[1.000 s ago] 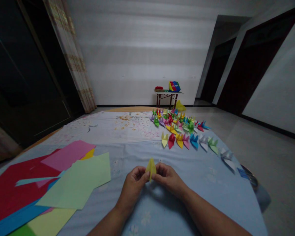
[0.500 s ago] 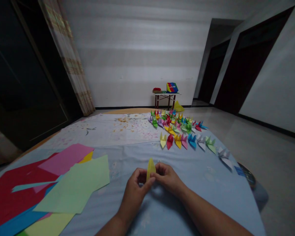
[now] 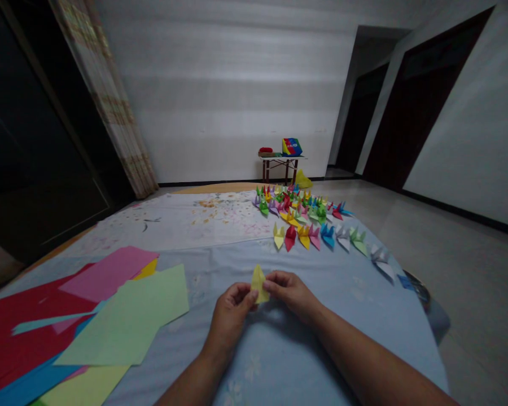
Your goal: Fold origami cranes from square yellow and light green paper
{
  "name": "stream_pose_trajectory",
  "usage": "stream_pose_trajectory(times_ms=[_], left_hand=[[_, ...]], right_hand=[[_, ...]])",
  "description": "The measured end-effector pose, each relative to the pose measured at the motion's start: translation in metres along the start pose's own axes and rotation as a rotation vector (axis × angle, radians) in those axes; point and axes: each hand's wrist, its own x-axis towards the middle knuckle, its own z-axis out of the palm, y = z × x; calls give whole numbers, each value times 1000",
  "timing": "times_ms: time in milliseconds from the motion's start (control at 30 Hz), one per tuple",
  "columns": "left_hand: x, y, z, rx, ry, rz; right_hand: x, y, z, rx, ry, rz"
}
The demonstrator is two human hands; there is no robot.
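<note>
Between my two hands is a small piece of folded yellow paper (image 3: 259, 282), held up above the blue cloth with its pointed end upward. My left hand (image 3: 233, 304) pinches its lower left side between thumb and fingers. On the right edge, my right hand (image 3: 288, 290) has thumb and fingertips closed on the paper. Beyond the hands, a row of folded paper cranes (image 3: 314, 237) in several colours stands on the table, with a denser cluster of cranes (image 3: 296, 204) behind it.
Loose sheets lie at the left: light green paper (image 3: 131, 316), pink paper (image 3: 110, 273), red paper (image 3: 21, 321) and blue paper (image 3: 12, 383). A blue cloth (image 3: 220, 361) covers the near table. Against the far wall stands a small table (image 3: 283, 158) bearing a colourful box (image 3: 292, 147).
The folded yellow paper has turned from nearly edge-on to show a broader face. Both hands stay on it, and the whole view has shifted slightly.
</note>
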Motion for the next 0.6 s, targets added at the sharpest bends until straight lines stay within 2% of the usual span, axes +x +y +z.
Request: stream_pose_trajectory(times_ms=[133, 233, 367, 467, 533, 600], left_hand=[[3, -4, -1, 101, -12, -19], [3, -5, -3, 293, -67, 39], [-3, -3, -8, 710, -110, 228], [-5, -2, -9, 984, -58, 396], [-7, -1, -7, 1118, -37, 460], [-10, 0, -2, 1247, -73, 507]], right_hand=[[4, 5, -3, -6, 12, 80], [5, 13, -7, -173, 11, 120], [-1, 16, -8, -514, 58, 96], [-7, 11, -5, -760, 53, 57], [-8, 7, -3, -906, 50, 45], [-8, 4, -3, -1024, 57, 44]])
